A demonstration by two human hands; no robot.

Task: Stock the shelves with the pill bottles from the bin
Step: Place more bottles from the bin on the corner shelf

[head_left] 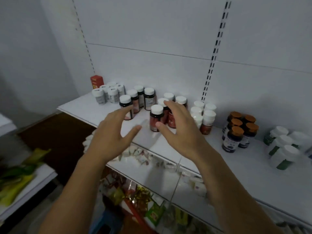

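— Left hand (114, 132) first: fingers spread, blurred, gripping nothing, hanging over bare shelf (81, 107) board.
— And right hand (179, 127)?
— Spread too, fingers straight, set against red-labelled pill bottles (156, 119) just ahead of palm, thumb by front bottle's side. Not curled round any. Touching or merely close: hard to tell.
— So how far along?
— Well along, by the look of it. Just beyond left fingertips, dark white-capped bottles (135, 100). Further off that way, grey-labelled white bottles (108, 94) and a red carton (96, 81). Just outside right hand, white bottles (206, 115). Well past those, orange-capped bottles (239, 130), then green-labelled bottles (283, 146).
— Left to do?
— Cannot say for sure: no bin made out near either hand. Probably squaring up the red group at present. Bare board outside right wrist and under left palm, so room for more.
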